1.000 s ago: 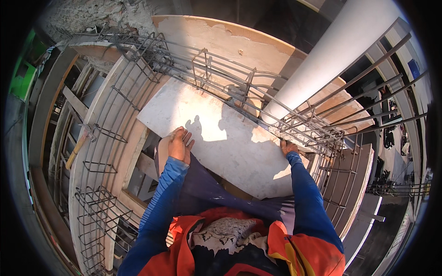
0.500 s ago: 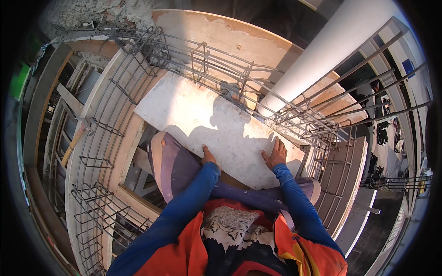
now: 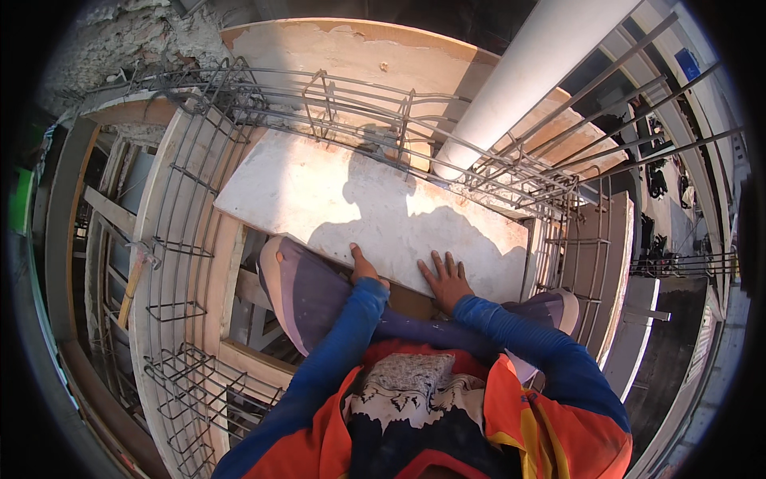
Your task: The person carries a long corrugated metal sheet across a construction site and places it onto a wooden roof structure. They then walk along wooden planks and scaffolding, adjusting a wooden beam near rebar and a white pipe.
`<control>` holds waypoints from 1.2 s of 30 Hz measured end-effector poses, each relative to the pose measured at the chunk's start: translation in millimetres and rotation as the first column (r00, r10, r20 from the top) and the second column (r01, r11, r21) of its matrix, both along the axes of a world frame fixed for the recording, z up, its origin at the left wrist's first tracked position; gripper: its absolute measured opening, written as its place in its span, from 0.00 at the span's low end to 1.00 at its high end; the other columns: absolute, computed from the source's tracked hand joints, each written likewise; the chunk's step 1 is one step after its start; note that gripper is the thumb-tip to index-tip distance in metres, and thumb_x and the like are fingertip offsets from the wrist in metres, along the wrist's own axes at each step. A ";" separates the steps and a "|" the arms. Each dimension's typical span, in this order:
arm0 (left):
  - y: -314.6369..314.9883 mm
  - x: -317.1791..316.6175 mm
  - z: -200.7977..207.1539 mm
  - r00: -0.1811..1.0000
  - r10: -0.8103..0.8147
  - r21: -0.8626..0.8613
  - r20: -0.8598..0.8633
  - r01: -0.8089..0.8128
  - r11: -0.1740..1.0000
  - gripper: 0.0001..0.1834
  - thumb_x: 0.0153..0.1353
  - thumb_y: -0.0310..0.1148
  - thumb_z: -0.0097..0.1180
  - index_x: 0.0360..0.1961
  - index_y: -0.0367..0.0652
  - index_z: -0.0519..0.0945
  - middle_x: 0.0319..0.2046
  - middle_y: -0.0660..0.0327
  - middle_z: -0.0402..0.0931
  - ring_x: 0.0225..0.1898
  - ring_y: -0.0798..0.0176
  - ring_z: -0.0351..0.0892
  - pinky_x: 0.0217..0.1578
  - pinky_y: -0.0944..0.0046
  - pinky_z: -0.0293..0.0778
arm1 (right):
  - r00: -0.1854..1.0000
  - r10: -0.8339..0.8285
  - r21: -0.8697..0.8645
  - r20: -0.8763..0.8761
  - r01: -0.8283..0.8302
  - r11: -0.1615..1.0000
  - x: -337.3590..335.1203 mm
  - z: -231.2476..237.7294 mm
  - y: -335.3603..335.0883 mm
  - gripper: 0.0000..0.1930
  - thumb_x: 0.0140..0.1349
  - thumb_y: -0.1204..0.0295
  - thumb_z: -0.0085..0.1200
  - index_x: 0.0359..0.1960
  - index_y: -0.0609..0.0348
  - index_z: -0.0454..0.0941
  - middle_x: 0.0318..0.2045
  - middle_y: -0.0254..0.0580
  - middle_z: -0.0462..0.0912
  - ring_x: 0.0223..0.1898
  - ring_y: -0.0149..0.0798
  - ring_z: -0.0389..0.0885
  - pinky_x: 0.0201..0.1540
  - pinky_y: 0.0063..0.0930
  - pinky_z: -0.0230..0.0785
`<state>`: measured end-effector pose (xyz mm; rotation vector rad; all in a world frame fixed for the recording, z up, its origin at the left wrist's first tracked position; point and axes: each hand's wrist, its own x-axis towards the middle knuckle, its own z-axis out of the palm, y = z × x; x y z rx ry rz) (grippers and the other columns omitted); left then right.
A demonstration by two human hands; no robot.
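The near edge of a pale rectangular board is pressed by the left hand and right hand, set apart, fingers flat; rebar cage beyond.

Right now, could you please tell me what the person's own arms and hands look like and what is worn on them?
Both arms are covered to the wrist by snug, bright blue long sleeves. An orange vest with a yellow band sits over the shoulders. The left hand and right hand are bare: no gloves, and no rings or watch that I can make out. The fingers are uncovered too.
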<state>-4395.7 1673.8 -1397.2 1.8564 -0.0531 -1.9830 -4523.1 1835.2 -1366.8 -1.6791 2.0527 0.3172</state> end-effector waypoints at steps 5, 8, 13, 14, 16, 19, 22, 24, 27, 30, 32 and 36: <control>-0.3 -18.2 45.1 0.992 0.016 -0.009 -0.123 -0.018 1.000 0.50 0.53 0.69 0.49 0.66 0.42 0.58 0.63 0.54 0.59 0.62 0.49 0.61 0.60 0.40 0.54 | 0.997 0.030 -0.026 0.076 -0.028 0.999 -33.1 33.8 -0.4 0.44 0.57 0.64 0.56 0.71 0.38 0.40 0.71 0.45 0.39 0.70 0.60 0.41 0.66 0.64 0.44; -5.0 -18.9 50.1 0.945 -0.049 -0.101 -0.323 0.018 0.995 0.40 0.53 0.65 0.51 0.62 0.54 0.62 0.59 0.58 0.61 0.59 0.52 0.59 0.56 0.42 0.58 | 0.985 0.109 -0.111 0.135 -0.094 0.989 -56.6 52.5 2.0 0.42 0.59 0.62 0.55 0.70 0.37 0.41 0.71 0.42 0.42 0.69 0.56 0.47 0.65 0.62 0.49; -3.8 -21.8 90.2 0.916 -0.158 -0.187 -0.369 0.093 0.978 0.45 0.49 0.59 0.60 0.64 0.50 0.58 0.60 0.55 0.58 0.61 0.51 0.56 0.60 0.43 0.55 | 0.997 0.037 -0.178 0.070 -0.024 0.984 -68.2 78.6 13.5 0.37 0.61 0.59 0.51 0.69 0.35 0.46 0.70 0.37 0.50 0.68 0.48 0.52 0.65 0.60 0.49; -4.1 -21.4 93.4 0.914 -0.167 -0.201 -0.371 0.096 0.975 0.47 0.48 0.58 0.62 0.64 0.49 0.58 0.59 0.55 0.58 0.61 0.51 0.56 0.61 0.45 0.54 | 0.999 0.019 -0.206 0.051 -0.008 0.979 -69.3 81.4 15.8 0.35 0.61 0.59 0.51 0.69 0.35 0.48 0.69 0.35 0.52 0.68 0.46 0.54 0.65 0.59 0.49; -4.7 -24.0 93.3 0.905 -0.164 -0.229 -0.393 0.076 0.970 0.45 0.48 0.56 0.64 0.63 0.49 0.59 0.58 0.56 0.59 0.60 0.52 0.58 0.59 0.46 0.56 | 0.996 -0.039 -0.267 0.083 0.060 0.962 -71.6 91.5 18.6 0.31 0.62 0.61 0.50 0.67 0.38 0.53 0.67 0.35 0.58 0.66 0.46 0.57 0.66 0.56 0.48; -11.2 -36.1 97.7 0.870 -0.237 -0.313 -0.432 0.102 0.944 0.43 0.48 0.53 0.65 0.61 0.49 0.61 0.55 0.57 0.62 0.57 0.53 0.61 0.57 0.48 0.59 | 0.989 -0.120 -0.423 0.088 0.146 0.894 -83.3 107.9 24.4 0.28 0.62 0.60 0.51 0.65 0.43 0.60 0.62 0.37 0.65 0.63 0.46 0.62 0.67 0.52 0.49; -28.2 -58.3 99.5 0.821 -0.335 -0.384 -0.462 0.156 0.910 0.40 0.50 0.53 0.63 0.60 0.48 0.62 0.55 0.56 0.62 0.56 0.53 0.64 0.58 0.46 0.59 | 0.975 -0.218 -0.539 0.040 0.205 0.817 -99.6 116.5 28.3 0.28 0.60 0.57 0.52 0.62 0.47 0.64 0.55 0.41 0.71 0.58 0.46 0.67 0.66 0.52 0.50; -33.9 -73.3 104.8 0.808 -0.347 -0.415 -0.476 0.142 0.899 0.38 0.52 0.52 0.61 0.59 0.46 0.63 0.54 0.55 0.64 0.56 0.52 0.64 0.59 0.45 0.58 | 0.966 -0.255 -0.740 -0.029 0.151 0.656 -100.0 126.2 28.1 0.26 0.57 0.62 0.57 0.57 0.53 0.68 0.49 0.46 0.74 0.53 0.50 0.69 0.62 0.50 0.56; -35.3 -92.7 124.5 0.842 -0.296 -0.458 -0.451 0.067 0.887 0.38 0.53 0.51 0.62 0.60 0.46 0.62 0.54 0.53 0.64 0.55 0.51 0.64 0.59 0.45 0.59 | 0.920 -0.383 -0.924 0.086 0.217 0.315 -98.2 146.6 34.0 0.21 0.56 0.70 0.59 0.51 0.58 0.70 0.44 0.49 0.74 0.49 0.53 0.70 0.54 0.47 0.62; -43.0 -111.1 127.9 0.837 -0.315 -0.498 -0.448 0.059 0.865 0.40 0.54 0.51 0.62 0.62 0.45 0.59 0.57 0.51 0.60 0.59 0.47 0.61 0.61 0.45 0.60 | 0.771 -0.552 -0.898 0.316 0.431 0.088 -96.6 100.7 68.5 0.11 0.59 0.73 0.54 0.42 0.63 0.72 0.33 0.51 0.75 0.38 0.52 0.73 0.42 0.41 0.65; -53.0 -118.5 130.1 0.837 -0.341 -0.530 -0.428 0.073 0.845 0.42 0.55 0.51 0.61 0.64 0.44 0.56 0.59 0.49 0.57 0.62 0.45 0.57 0.63 0.45 0.58 | 0.532 -0.584 -0.672 0.613 0.740 -0.031 -103.3 53.2 73.6 0.12 0.63 0.67 0.51 0.40 0.64 0.73 0.31 0.53 0.77 0.36 0.53 0.76 0.42 0.39 0.67; -53.8 -136.3 132.8 0.857 -0.354 -0.555 -0.376 0.098 0.826 0.42 0.57 0.51 0.58 0.65 0.42 0.54 0.62 0.46 0.53 0.64 0.44 0.55 0.64 0.46 0.57 | 0.317 -0.687 -0.531 0.654 0.839 -0.119 -181.0 -119.4 82.1 0.14 0.63 0.63 0.49 0.42 0.59 0.77 0.38 0.56 0.81 0.41 0.53 0.80 0.45 0.39 0.70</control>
